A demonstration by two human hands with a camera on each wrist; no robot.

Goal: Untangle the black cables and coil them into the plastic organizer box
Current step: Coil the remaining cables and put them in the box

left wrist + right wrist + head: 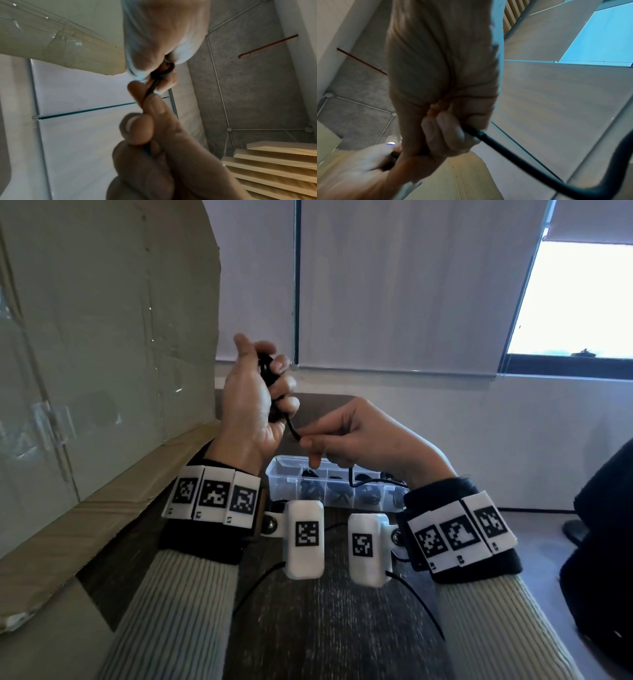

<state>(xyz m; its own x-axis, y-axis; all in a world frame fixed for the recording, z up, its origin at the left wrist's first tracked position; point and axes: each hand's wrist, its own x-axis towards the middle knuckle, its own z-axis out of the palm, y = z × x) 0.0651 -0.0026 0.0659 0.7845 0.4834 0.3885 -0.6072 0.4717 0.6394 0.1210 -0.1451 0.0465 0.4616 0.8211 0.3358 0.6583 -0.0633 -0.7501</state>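
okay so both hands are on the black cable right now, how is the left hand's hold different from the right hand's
The left hand is raised higher, palm side toward the camera, fingers curled round a bunched coil of the thin black cable. The right hand sits lower, over the clear plastic organizer box, back of the hand up, pinching a single strand at its fingertips, with the loose tail hanging down toward the box. Both grip the same cable, close together.

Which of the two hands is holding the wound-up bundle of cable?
The left hand, raised higher, grips the coiled bundle. The right hand only pinches the single strand running out of it, above the box.
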